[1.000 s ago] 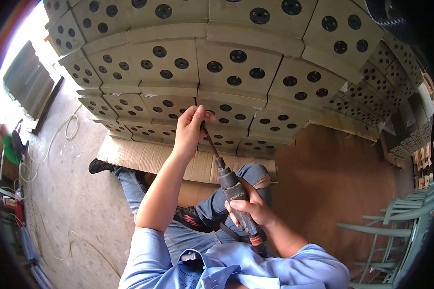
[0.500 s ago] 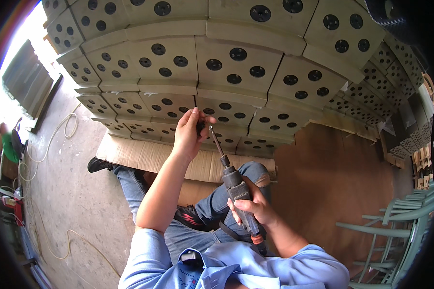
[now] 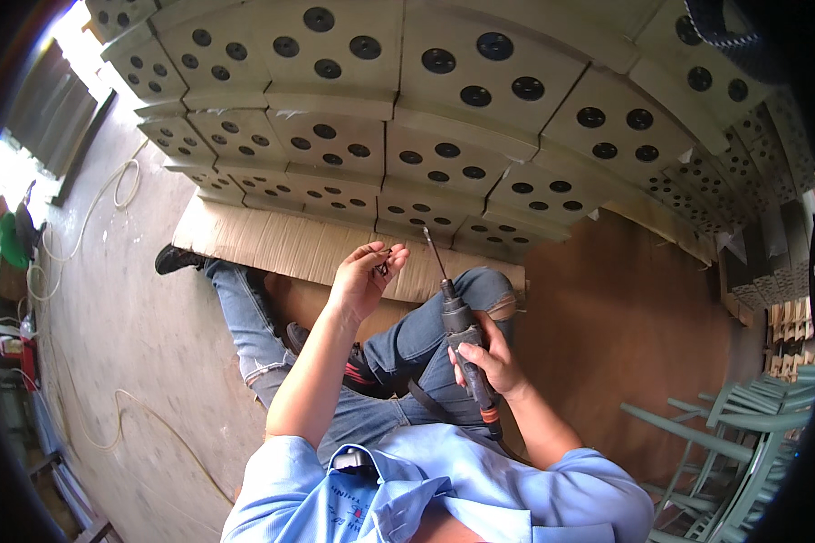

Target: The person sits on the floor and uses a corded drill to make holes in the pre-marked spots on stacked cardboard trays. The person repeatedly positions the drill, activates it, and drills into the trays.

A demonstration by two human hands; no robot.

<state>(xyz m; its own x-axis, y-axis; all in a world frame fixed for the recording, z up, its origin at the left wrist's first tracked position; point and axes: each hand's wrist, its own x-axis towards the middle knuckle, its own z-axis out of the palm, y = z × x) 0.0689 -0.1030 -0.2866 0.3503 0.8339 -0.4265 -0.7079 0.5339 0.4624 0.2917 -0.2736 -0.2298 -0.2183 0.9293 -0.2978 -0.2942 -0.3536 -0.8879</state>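
Note:
In my right hand [image 3: 491,358] is a dark, straight-bodied power screwdriver [image 3: 463,324] with an orange ring near its rear end. Its long bit [image 3: 436,252] points up and away, with the tip just in front of the lowest stacked panels. My left hand [image 3: 369,274], to the left of the bit, is half curled with the palm up. Small dark pieces [image 3: 385,263], like screws, lie in its fingers; their exact shape is too small to tell. Ahead stand stacked beige panels [image 3: 480,136], each bearing several round black fittings [image 3: 446,149].
A cardboard sheet [image 3: 244,237] lies under the stack's front edge, by my outstretched leg [image 3: 249,317]. Pale hose [image 3: 118,416] loops over the concrete floor at left. Green-grey metal frames [image 3: 743,434] stand at right, beside brown flooring [image 3: 598,326]. More panels [image 3: 706,172] stand far right.
My left hand has come down and back from the panel faces, its palm now turned up. The screwdriver has shifted slightly right and stands more upright. The whole view has tilted a little.

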